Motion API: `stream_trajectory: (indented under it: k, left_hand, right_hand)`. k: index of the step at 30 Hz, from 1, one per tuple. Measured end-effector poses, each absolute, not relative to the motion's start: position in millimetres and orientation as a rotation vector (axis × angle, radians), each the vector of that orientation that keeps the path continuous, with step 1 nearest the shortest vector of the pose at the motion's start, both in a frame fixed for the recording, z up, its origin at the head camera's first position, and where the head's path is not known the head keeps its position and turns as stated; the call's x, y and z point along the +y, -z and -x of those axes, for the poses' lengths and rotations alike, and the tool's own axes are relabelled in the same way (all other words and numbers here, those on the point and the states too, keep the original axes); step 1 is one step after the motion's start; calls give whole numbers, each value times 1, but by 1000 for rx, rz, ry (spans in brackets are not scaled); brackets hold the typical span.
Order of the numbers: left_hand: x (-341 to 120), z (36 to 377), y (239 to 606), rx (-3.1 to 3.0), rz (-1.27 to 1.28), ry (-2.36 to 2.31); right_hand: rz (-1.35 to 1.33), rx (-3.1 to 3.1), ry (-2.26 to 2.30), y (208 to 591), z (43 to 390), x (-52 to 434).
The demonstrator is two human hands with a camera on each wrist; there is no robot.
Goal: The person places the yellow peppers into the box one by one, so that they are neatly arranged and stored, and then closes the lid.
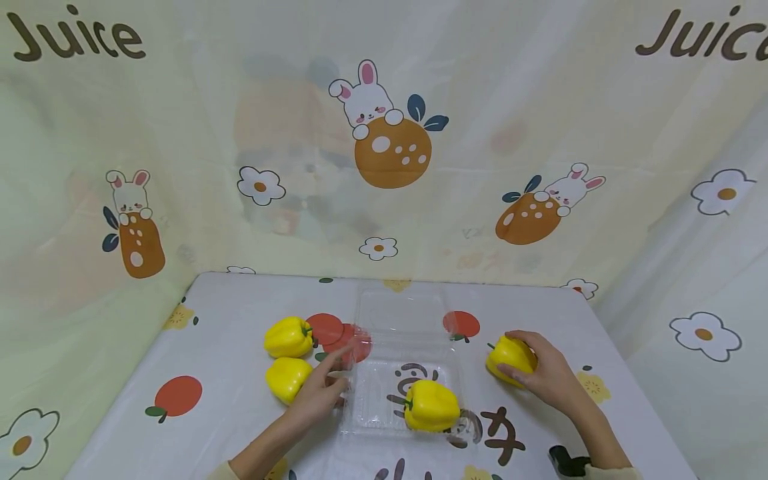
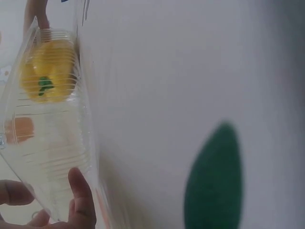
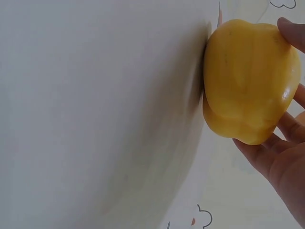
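your right hand (image 1: 543, 377) has its grip curled around a yellow pepper (image 1: 509, 358) that sits on the table (image 1: 228, 400) just right of the clear plastic clamshell box (image 1: 384, 407). the right wrist view shows your fingers (image 3: 290, 31) wrapped over the top and under the side of that pepper, so it's clamped on it. your left hand (image 1: 321, 390) is at the left edge of the box, index finger stretched out toward the open lid (image 1: 399, 313), fingers mostly straight and touching the plastic, holding nothing. one pepper (image 1: 431, 405) already lies inside the box tray, at its right front corner, stem pointing left. two more peppers (image 1: 288, 337) sit on the table left of the box, one behind the other, the nearer one (image 1: 287, 379) right beside your left hand. the lid lies flat behind the tray
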State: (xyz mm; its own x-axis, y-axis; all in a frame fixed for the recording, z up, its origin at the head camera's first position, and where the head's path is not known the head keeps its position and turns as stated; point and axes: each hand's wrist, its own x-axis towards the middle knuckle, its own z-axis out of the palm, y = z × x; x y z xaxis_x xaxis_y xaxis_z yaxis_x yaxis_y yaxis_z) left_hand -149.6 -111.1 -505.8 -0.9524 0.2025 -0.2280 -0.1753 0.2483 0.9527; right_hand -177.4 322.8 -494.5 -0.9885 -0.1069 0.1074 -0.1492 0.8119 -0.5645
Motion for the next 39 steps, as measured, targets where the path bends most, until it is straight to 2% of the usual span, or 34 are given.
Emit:
stream_trajectory:
  k: [20,39]
  left_hand:
    - [-111,148,506,2227,-32,-1751]
    - [-111,149,506,2228,-30,-1748]
  right_hand:
    - [-193,-2918,-934,496,176,324]
    - [-323,-2843,-950,472,170,314]
